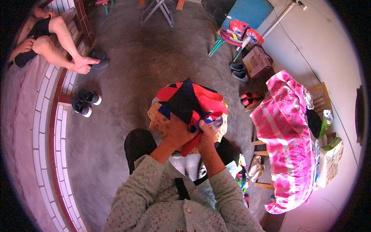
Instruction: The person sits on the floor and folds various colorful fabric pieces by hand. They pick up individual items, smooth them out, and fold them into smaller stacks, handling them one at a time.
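Observation:
In front of my lap, both my hands are together over a heap of fabric pieces. My left hand (pixel 178 130) is closed at the lower end of a black pointed cloth piece (pixel 183 101), its fingertips partly hidden. My right hand (pixel 206 133), thumb on top, pinches a bunched blue cloth piece (pixel 205 116) beside it. Red cloth (pixel 208 97) spreads behind and to the right, and another red strip (pixel 189 146) hangs below my hands. Under the heap shows a floral-patterned cloth (pixel 157 118); what supports it is hidden.
A pink checked cloth (pixel 286 139) drapes over a wooden chair (pixel 321 96) at right. Cream slippers (pixel 256 169) lie beside it. Farther back stand a stool with red packs (pixel 232 37) and a carton (pixel 257 62). At left, a person's bare legs (pixel 63 44) and dark shoes (pixel 85 101) appear.

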A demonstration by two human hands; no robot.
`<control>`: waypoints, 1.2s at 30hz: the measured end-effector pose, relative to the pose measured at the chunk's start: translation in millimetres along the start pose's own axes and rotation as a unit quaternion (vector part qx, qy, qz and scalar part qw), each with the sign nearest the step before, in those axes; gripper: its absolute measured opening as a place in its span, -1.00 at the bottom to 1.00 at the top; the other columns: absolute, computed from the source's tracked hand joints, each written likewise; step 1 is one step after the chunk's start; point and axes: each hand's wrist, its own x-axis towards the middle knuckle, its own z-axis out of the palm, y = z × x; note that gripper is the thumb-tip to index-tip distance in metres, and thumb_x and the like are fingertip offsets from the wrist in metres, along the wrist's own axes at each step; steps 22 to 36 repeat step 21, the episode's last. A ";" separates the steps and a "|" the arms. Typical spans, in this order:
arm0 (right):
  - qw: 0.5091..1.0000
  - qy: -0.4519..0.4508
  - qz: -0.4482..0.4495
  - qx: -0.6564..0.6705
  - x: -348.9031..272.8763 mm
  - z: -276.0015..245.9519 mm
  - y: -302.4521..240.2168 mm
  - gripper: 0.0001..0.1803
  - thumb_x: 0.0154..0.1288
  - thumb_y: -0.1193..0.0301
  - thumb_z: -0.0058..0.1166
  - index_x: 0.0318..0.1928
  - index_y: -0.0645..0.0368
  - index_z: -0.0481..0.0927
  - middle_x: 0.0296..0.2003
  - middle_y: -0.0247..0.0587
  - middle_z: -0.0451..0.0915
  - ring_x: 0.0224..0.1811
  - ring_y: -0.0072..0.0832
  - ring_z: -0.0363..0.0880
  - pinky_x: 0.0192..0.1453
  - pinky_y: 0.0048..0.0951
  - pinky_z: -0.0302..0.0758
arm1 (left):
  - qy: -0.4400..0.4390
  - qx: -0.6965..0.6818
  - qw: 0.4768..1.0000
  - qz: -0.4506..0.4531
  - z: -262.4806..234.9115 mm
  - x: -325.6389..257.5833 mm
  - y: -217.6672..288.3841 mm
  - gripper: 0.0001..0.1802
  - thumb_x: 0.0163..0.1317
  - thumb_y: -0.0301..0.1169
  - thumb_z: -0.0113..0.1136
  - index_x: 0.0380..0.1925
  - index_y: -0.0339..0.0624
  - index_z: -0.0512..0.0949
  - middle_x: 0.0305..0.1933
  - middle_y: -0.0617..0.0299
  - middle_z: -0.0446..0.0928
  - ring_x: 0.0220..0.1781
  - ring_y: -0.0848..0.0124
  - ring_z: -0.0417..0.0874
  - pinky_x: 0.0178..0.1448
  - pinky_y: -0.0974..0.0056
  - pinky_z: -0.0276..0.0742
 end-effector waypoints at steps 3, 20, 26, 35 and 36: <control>0.998 0.042 0.046 -0.017 0.6 -8.9 -13.1 -0.45 -0.01 0.40 0.20 0.06 0.13 0.39 -0.10 -0.26 0.54 -0.07 -0.34 0.53 0.09 -0.29 0.45 | -0.072 0.045 0.996 0.036 -4.0 2.6 2.0 -0.17 -0.12 -0.05 0.28 0.16 -0.20 0.27 0.25 -0.14 0.22 0.31 -0.12 0.15 0.38 -0.07 -0.04; 0.986 0.014 0.121 0.117 25.0 -35.4 -26.5 -0.48 -0.06 0.47 0.21 0.00 0.11 0.42 -0.21 -0.25 0.57 -0.24 -0.35 0.59 -0.11 -0.32 0.57 | 0.009 -0.450 0.851 -0.273 8.3 16.7 2.9 -0.50 0.09 -0.24 0.28 0.02 -0.18 0.45 -0.02 0.25 0.49 0.02 0.41 0.48 0.16 0.32 0.35; 0.985 0.015 0.121 0.123 27.1 -37.4 -24.6 -0.48 -0.06 0.47 0.21 0.00 0.11 0.42 -0.21 -0.25 0.57 -0.24 -0.35 0.59 -0.11 -0.32 0.57 | 0.006 -0.466 0.842 -0.273 13.2 14.7 -14.8 -0.50 0.10 -0.22 0.28 0.03 -0.15 0.45 0.01 0.23 0.48 0.05 0.40 0.47 0.19 0.32 0.32; 0.985 0.015 0.121 0.123 27.1 -37.4 -24.6 -0.48 -0.06 0.47 0.21 0.00 0.11 0.42 -0.21 -0.25 0.57 -0.24 -0.35 0.59 -0.11 -0.32 0.57 | 0.006 -0.466 0.842 -0.273 13.2 14.7 -14.8 -0.50 0.10 -0.22 0.28 0.03 -0.15 0.45 0.01 0.23 0.48 0.05 0.40 0.47 0.19 0.32 0.32; 0.985 0.015 0.121 0.123 27.1 -37.4 -24.6 -0.48 -0.06 0.47 0.21 0.00 0.11 0.42 -0.21 -0.25 0.57 -0.24 -0.35 0.59 -0.11 -0.32 0.57 | 0.006 -0.466 0.842 -0.273 13.2 14.7 -14.8 -0.50 0.10 -0.22 0.28 0.03 -0.15 0.45 0.01 0.23 0.48 0.05 0.40 0.47 0.19 0.32 0.32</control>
